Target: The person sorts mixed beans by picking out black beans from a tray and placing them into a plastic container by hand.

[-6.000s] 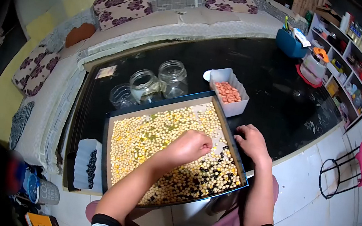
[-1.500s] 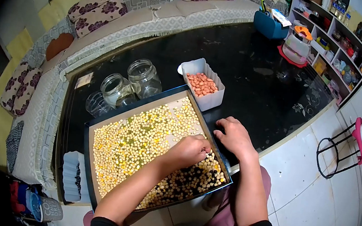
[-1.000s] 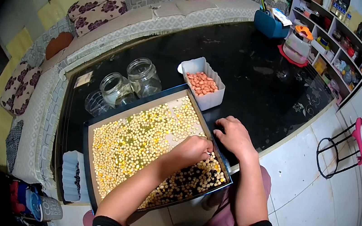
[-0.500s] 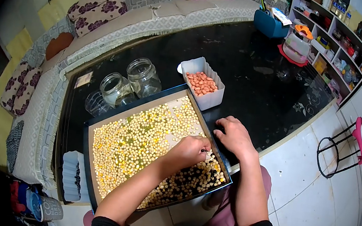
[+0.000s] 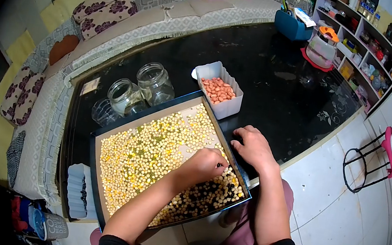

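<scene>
A shallow box lid holds pale chickpeas, yellow corn kernels and green beans, with black beans gathered in its near right part. Over the right side of it is my left hand, its fingers pinched together at the beans; what lies between the fingertips is too small to name. My right hand rests on the black table just beyond the lid's right edge, fingers loosely curled, apart and holding nothing visible. Behind the lid stands a white container of reddish peanuts. At the lower left, another white container has black beans inside.
Glass jars stand behind the lid on the black table. Farther back are a blue basket and a jug with an orange lid. A pink stool is on the right, and a sofa runs behind the table.
My left fingers have shifted slightly among the beans, and the black bean seen at their tips before is now less visible. My right hand has stayed in place.
</scene>
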`<state>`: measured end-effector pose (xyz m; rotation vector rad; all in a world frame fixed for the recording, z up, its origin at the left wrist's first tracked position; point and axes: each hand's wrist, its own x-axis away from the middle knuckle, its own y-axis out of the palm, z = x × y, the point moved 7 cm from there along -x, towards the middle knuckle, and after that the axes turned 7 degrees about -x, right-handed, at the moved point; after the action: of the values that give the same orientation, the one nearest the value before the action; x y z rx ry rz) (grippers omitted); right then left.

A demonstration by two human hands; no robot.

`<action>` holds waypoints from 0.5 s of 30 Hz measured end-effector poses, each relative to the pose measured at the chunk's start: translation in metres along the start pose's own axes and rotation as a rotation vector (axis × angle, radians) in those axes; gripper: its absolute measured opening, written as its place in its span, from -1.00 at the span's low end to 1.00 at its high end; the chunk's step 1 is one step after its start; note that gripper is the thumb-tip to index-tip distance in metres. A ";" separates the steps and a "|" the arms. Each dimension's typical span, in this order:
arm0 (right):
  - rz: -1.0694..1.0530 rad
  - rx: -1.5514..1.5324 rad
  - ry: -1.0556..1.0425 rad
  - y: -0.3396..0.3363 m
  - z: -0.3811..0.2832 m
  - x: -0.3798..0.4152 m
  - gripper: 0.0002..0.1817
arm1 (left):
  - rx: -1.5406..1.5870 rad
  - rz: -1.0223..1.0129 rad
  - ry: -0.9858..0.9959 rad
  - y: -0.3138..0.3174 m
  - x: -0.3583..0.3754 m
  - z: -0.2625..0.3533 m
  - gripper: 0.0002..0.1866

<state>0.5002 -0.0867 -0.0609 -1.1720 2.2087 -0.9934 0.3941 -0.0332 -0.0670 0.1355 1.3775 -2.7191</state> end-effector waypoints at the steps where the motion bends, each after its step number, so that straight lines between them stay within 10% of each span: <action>1: 0.003 -0.001 -0.005 0.000 0.000 0.000 -0.69 | -0.015 0.022 0.001 0.000 -0.001 -0.001 -0.88; 15: 0.014 0.013 -0.013 0.000 -0.002 0.000 -0.69 | -0.119 0.127 -0.144 0.010 0.000 -0.005 -0.84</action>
<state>0.4985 -0.0861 -0.0596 -1.1527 2.1949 -0.9902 0.3959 -0.0355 -0.0781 0.0170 1.4327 -2.4848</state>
